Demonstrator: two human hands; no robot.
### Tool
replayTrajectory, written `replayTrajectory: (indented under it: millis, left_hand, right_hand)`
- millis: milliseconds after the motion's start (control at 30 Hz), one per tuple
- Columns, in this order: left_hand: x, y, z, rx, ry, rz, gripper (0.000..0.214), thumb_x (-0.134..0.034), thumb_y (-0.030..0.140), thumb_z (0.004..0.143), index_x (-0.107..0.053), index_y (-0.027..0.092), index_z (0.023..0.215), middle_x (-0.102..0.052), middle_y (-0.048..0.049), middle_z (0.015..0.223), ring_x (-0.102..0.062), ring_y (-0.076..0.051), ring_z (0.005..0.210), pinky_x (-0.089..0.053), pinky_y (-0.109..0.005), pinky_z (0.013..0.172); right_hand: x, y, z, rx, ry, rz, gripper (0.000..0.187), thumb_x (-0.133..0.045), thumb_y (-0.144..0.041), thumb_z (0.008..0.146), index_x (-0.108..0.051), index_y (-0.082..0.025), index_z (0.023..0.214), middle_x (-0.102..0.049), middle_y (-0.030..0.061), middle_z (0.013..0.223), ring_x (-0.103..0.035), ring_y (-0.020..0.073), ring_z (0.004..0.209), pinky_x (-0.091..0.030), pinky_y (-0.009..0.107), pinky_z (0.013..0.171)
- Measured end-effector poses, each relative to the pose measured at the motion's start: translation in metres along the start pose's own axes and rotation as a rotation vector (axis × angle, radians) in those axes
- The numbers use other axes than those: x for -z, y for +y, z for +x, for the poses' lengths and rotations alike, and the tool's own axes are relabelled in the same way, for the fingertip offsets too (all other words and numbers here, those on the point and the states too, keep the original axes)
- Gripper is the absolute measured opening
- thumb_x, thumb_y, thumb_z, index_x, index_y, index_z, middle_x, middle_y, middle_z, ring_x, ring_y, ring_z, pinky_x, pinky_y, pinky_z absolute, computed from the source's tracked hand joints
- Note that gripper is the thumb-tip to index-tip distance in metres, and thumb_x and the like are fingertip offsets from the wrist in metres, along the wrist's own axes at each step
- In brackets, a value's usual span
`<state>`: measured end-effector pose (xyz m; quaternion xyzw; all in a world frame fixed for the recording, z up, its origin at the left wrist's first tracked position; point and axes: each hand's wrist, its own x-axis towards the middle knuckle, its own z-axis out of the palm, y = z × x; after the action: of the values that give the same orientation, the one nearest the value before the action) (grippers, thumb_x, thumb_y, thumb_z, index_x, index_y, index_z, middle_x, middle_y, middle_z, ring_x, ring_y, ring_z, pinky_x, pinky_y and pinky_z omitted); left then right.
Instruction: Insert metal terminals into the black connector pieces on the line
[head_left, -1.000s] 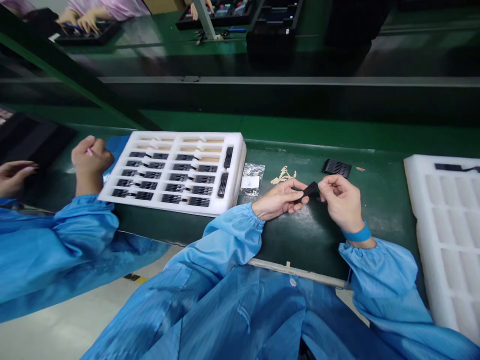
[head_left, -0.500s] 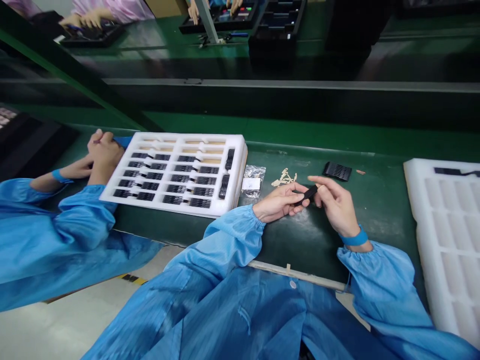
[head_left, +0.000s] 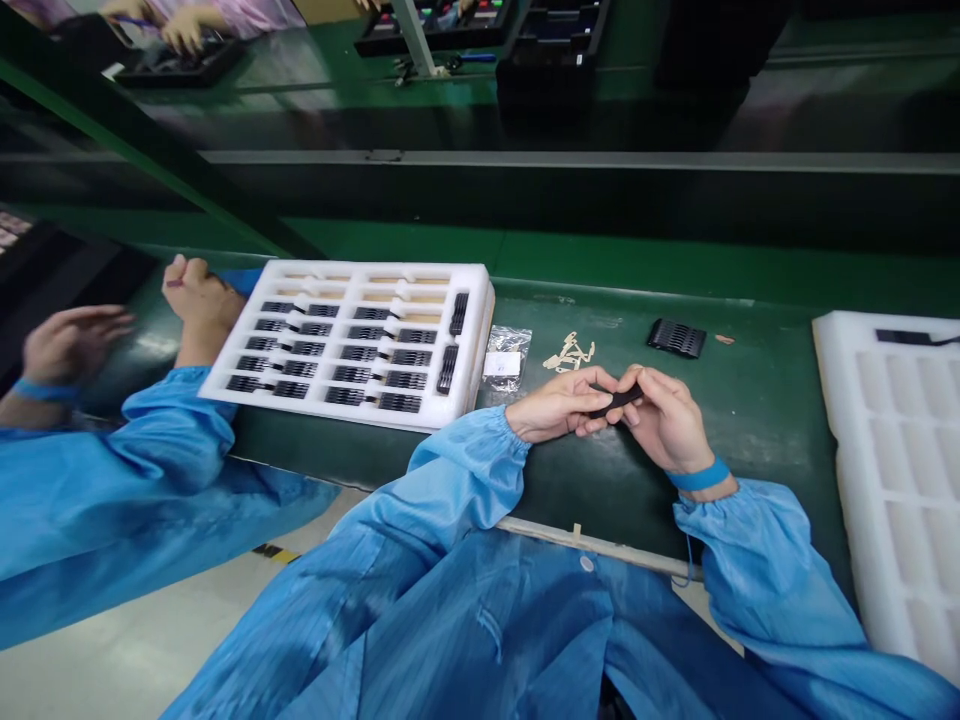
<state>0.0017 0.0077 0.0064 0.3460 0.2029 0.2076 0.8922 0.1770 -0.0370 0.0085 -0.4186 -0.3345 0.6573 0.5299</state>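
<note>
A small black plastic part [head_left: 621, 399] is held between my two hands over the green bench. My left hand [head_left: 564, 402] pinches its left end between thumb and fingers. The fingers of my right hand [head_left: 666, 415] close round its right end, with a blue band on that wrist. Just behind my hands lies a loose heap of small cream-coloured pieces [head_left: 571, 352]. A flat black slotted piece [head_left: 676, 338] rests behind my right hand, beside a tiny brownish scrap [head_left: 724, 339]. To the left is a clear plastic bag [head_left: 507, 360] with a white label.
A white foam tray [head_left: 319, 408] holding rows of black slotted pieces stands left. Another white foam tray [head_left: 847, 400] is at the right edge. A co-worker's hand [head_left: 201, 300] is beside the left tray. A green slanted post [head_left: 150, 150] rises at the left.
My right hand has shifted slightly left and its fingers have curled closer onto the black part, which now lies flatter. The left co-worker's hands have parted, one moving left.
</note>
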Motion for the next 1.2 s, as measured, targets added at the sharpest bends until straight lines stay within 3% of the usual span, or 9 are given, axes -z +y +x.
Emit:
replayTrajectory:
  millis: [133,267,433,567,767,900,1067,1133,1200]
  left_hand:
    - [0.0,0.0,0.0,0.02,0.013,-0.007,0.042,-0.079,0.038,0.082,-0.052,0.016,0.104,-0.064,-0.0029,0.082,-0.054,-0.006,0.057,-0.034,-0.017,0.047]
    - [-0.002,0.002,0.0,-0.01,0.032,-0.007,0.044,-0.079,0.038,0.082,-0.052,0.014,0.107,-0.064,-0.0038,0.083,-0.054,-0.006,0.057,-0.032,-0.017,0.047]
    - [-0.002,0.002,0.002,-0.091,0.054,0.035,0.044,-0.077,0.043,0.082,-0.055,0.011,0.103,-0.065,-0.0048,0.083,-0.053,-0.005,0.057,-0.035,-0.017,0.047]
    - [0.001,-0.003,0.006,-0.212,0.162,0.209,0.051,-0.074,0.049,0.084,-0.052,0.011,0.109,-0.066,-0.0043,0.079,-0.055,-0.007,0.054,-0.042,-0.019,0.049]
    - [0.0,-0.008,0.009,-0.306,0.233,0.429,0.048,-0.063,0.054,0.091,-0.05,0.012,0.111,-0.067,-0.0054,0.084,-0.056,-0.006,0.058,-0.046,-0.019,0.051]
    - [0.0,-0.009,0.009,-0.314,0.23,0.47,0.037,-0.058,0.046,0.095,-0.05,0.013,0.109,-0.067,-0.0054,0.085,-0.056,-0.007,0.058,-0.046,-0.018,0.05]
    - [0.001,-0.009,0.012,-0.212,0.322,0.482,0.023,-0.056,0.03,0.097,-0.051,0.013,0.111,-0.068,-0.004,0.082,-0.056,-0.005,0.055,-0.046,-0.016,0.049]
    - [0.001,-0.008,0.013,-0.187,0.344,0.489,0.019,-0.056,0.026,0.096,-0.051,0.013,0.11,-0.069,-0.0038,0.082,-0.055,-0.005,0.054,-0.045,-0.016,0.049]
    - [0.0,-0.008,0.013,-0.168,0.356,0.494,0.017,-0.058,0.024,0.095,-0.051,0.013,0.107,-0.069,-0.0035,0.081,-0.055,-0.005,0.053,-0.045,-0.015,0.048]
  right_hand:
    - [0.002,0.001,0.003,-0.052,0.012,0.032,0.034,-0.07,-0.053,0.088,-0.074,-0.02,0.084,-0.045,-0.0024,0.056,-0.054,0.0128,0.049,-0.049,0.03,0.054]
    - [0.003,0.003,0.003,0.037,0.004,-0.006,0.039,-0.064,-0.057,0.091,-0.075,-0.02,0.09,-0.046,-0.0018,0.061,-0.054,0.0122,0.053,-0.048,0.028,0.053]
    - [0.005,0.007,0.0,0.216,0.04,-0.308,0.033,-0.072,-0.044,0.09,-0.073,-0.022,0.114,-0.058,0.0011,0.077,-0.06,0.0118,0.063,-0.052,0.026,0.06]
    - [0.007,0.008,0.002,0.281,0.094,-0.473,0.038,-0.075,-0.036,0.087,-0.07,-0.026,0.124,-0.059,0.0024,0.094,-0.066,0.0125,0.071,-0.057,0.026,0.064]
    - [0.011,0.005,0.005,0.399,0.187,-0.589,0.026,-0.072,-0.036,0.089,-0.073,-0.021,0.111,-0.065,0.0037,0.09,-0.065,0.013,0.068,-0.056,0.026,0.063]
    - [0.014,0.003,0.008,0.374,0.222,-0.654,0.027,-0.067,-0.042,0.093,-0.075,-0.019,0.104,-0.065,0.0026,0.075,-0.06,0.0125,0.061,-0.052,0.026,0.058]
    - [0.018,0.001,0.013,0.308,0.219,-0.605,0.036,-0.057,-0.049,0.098,-0.071,-0.018,0.11,-0.062,0.0013,0.07,-0.057,0.0121,0.058,-0.048,0.025,0.056]
    - [0.021,-0.001,0.013,0.263,0.196,-0.578,0.037,-0.062,-0.049,0.095,-0.067,-0.018,0.115,-0.06,-0.0004,0.07,-0.053,0.0108,0.055,-0.044,0.024,0.052]
    - [0.024,-0.003,0.012,0.155,0.119,-0.554,0.034,-0.071,-0.046,0.089,-0.065,-0.018,0.108,-0.057,-0.0027,0.064,-0.049,0.0094,0.05,-0.039,0.022,0.047]
